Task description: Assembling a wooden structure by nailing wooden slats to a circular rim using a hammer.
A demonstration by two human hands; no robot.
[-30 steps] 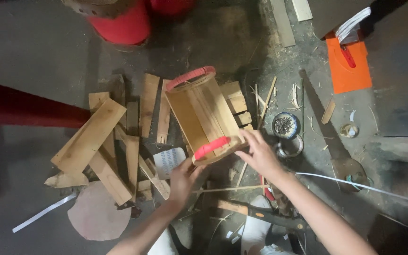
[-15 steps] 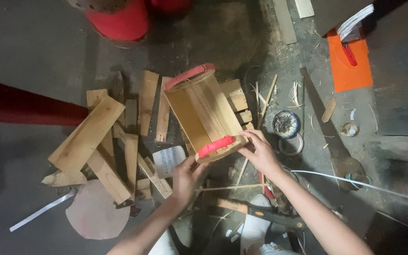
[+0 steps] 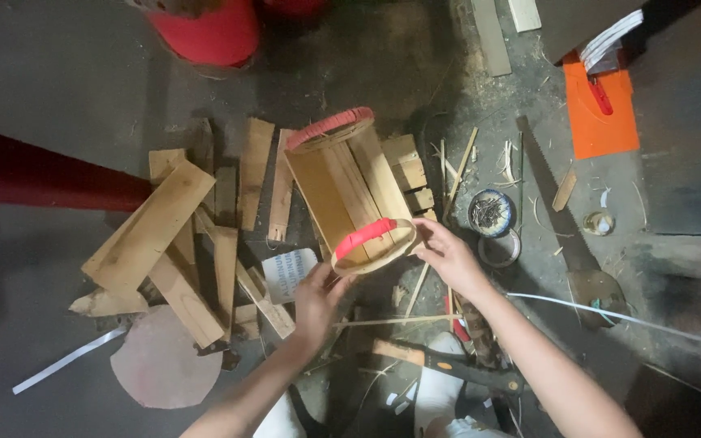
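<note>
Wooden slat cylinder (image 3: 349,195) with red-wrapped hoops lay tilted over the floor (image 3: 66,97) near its middle, above scattered planks (image 3: 152,231). Left hand (image 3: 318,298) touched the near hoop's lower rim, fingers loosely curled; firm grasp could not be told. Right hand (image 3: 448,255) had fingertips closed on the same hoop's right rim. Tin of nails (image 3: 490,212) sat just right; handsaw (image 3: 565,223) beyond.

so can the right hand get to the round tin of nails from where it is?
Probably yes. The right hand is on the wooden slat basket, and the tin of nails sits just beyond it on the floor, with only thin sticks between.
</note>
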